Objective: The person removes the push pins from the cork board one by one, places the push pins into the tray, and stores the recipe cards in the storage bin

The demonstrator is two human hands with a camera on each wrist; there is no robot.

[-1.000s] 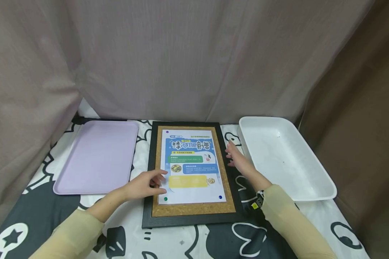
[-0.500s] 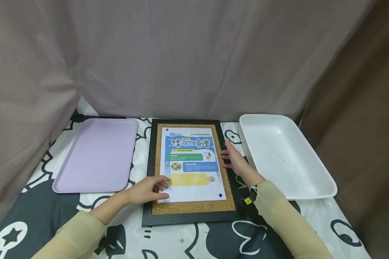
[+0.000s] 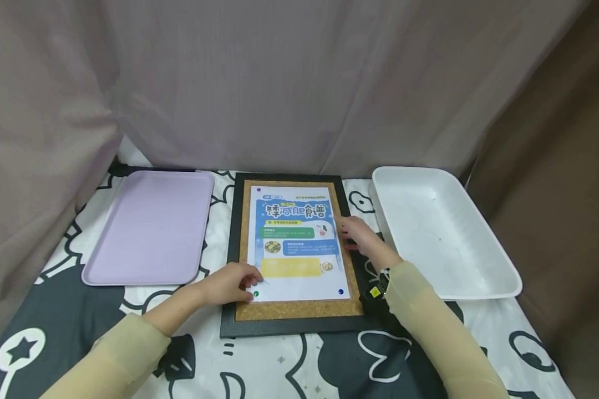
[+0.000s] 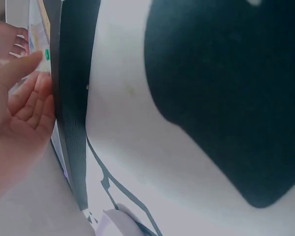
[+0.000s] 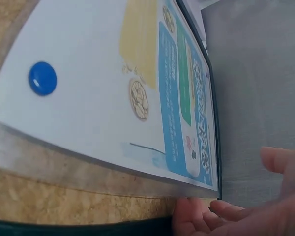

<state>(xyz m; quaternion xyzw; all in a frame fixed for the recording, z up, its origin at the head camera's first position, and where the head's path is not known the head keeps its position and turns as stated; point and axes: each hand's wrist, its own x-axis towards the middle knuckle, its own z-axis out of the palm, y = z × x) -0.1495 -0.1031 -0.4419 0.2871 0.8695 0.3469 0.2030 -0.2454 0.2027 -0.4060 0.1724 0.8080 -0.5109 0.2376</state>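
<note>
A laminated printed sheet [image 3: 295, 244] lies on a cork board [image 3: 299, 310] with a black frame [image 3: 289, 328]. A green pin [image 3: 256, 293] is at its lower left, a blue pin [image 3: 341, 291] at the lower right and a purple pin [image 3: 258, 189] at the top left. My left hand [image 3: 229, 284] reaches over the frame's left side; in the left wrist view its thumb tip is close by the green pin, with the fingers gently bent. At the sheet's right edge is my right hand [image 3: 359, 235], its fingers loosely bent over the cork border, holding nothing visible.
To the left lies a flat lilac tray [image 3: 152, 227]. A deeper white tray [image 3: 439, 238] stands on the right, close to my right forearm. A patterned cloth [image 3: 264, 366] covers the table, and grey curtains [image 3: 239, 83] hang behind.
My left hand has come in closer around the green pin. The right hand has moved left, from beside the frame to the sheet's edge. The head view has tilted slightly down.
</note>
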